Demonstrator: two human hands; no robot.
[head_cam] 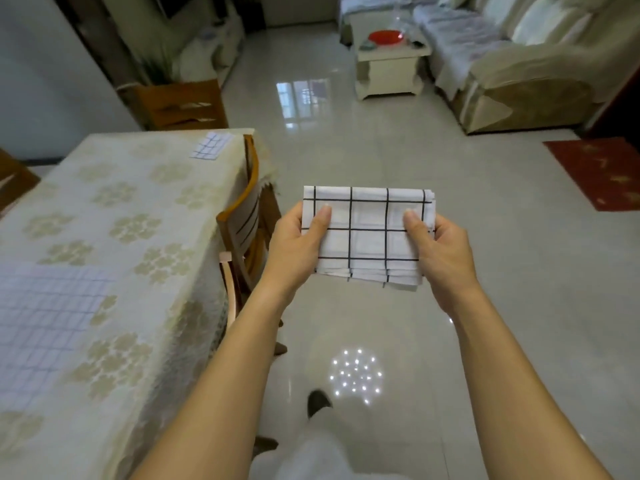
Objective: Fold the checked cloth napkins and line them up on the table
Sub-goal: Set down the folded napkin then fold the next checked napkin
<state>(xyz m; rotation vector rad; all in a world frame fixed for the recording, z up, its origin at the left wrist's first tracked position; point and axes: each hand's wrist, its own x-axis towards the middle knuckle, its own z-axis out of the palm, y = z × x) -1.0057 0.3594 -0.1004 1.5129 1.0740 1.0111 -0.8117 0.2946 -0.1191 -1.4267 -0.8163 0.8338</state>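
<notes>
Held napkin: a white cloth napkin with black check lines (367, 237), folded into a layered rectangle, is up in the air over the glossy pale floor (346, 150), to the right of the worktop and clear of it.
Left hand (294, 251): grips the napkin's left edge, thumb flat on top; the fingers are hidden underneath.
Right hand (440, 258): grips the right edge the same way, thumb on top.
Worktop: a long table under a cream lace cloth with flower motifs (121, 209).
Small folded checked napkin (209, 145): lies flat at the worktop's far right corner.
Larger checked cloth (45, 323): spread flat on the worktop's near left part, pale with glare.
Wooden chair (246, 216): against the worktop's right side, between it and the held napkin.
Red mat (602, 171): on the floor, well to the worktop's right.
</notes>
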